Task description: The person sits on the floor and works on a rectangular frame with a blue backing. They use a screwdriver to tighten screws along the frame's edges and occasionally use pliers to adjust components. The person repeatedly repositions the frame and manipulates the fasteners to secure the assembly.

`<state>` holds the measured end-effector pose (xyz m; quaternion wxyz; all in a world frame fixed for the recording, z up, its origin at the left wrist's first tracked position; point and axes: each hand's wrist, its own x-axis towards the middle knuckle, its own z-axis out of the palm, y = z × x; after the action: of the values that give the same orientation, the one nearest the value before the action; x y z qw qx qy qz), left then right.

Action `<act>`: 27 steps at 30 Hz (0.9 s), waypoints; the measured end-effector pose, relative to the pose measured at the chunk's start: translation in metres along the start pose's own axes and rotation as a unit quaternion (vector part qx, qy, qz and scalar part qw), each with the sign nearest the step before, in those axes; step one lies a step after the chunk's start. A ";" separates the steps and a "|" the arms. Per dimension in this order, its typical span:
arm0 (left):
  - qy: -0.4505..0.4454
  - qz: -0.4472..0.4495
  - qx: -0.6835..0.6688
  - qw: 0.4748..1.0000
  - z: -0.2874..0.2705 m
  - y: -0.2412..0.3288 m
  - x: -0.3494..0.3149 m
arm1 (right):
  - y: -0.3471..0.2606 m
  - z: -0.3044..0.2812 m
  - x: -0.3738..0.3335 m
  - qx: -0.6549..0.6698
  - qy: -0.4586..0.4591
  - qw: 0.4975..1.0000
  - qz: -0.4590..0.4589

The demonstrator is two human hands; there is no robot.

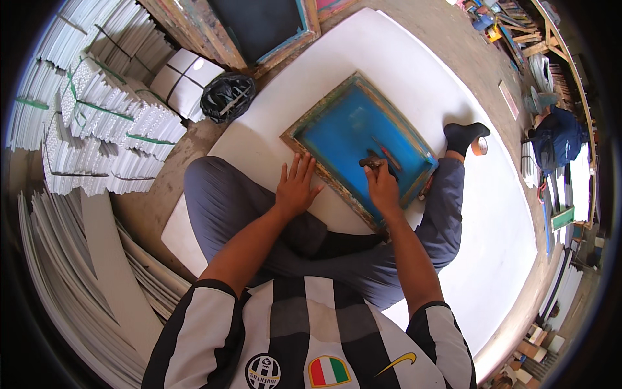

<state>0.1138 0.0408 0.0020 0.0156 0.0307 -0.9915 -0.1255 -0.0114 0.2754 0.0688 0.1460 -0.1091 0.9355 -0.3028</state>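
Observation:
A worn wooden frame [327, 107] with a blue sheet [346, 139] stretched across it lies before my crossed legs. My left hand [297, 188] is open, its fingers spread and their tips against the frame's near left edge. Over the right part of the blue sheet, my right hand [383, 187] is closed round a dark brown tool [372, 162]; my fingers hide much of it and I cannot make out its kind. Beside it a slim red-and-dark tool [390, 157] rests on the sheet. Another small red-and-metal tool [426, 188] lies by the frame's right corner, next to my leg.
I sit on a large white board [499, 253]. A tape roll [479, 146] stands by my right foot. At the left are strapped stacks of white sheets [97, 110] and a black plastic bag [227, 97]. Another wooden frame [311, 19] leans at the back. A person [557, 139] is at the far right.

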 end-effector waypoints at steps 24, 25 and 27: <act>-0.070 0.154 -0.015 0.985 0.014 0.054 -0.031 | 0.020 -0.021 -0.002 0.099 0.021 0.994 0.029; -0.072 0.159 -0.011 0.985 0.015 0.053 -0.032 | 0.019 -0.019 -0.002 0.101 0.015 0.994 0.023; -0.076 0.170 -0.006 0.983 0.012 0.054 -0.033 | 0.019 -0.016 -0.004 0.092 -0.001 0.996 0.010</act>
<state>0.1435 0.0984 0.0030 -0.0386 -0.1477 -0.9798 -0.1292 -0.0154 0.3001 0.0701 0.1591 -0.0862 0.9045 -0.3862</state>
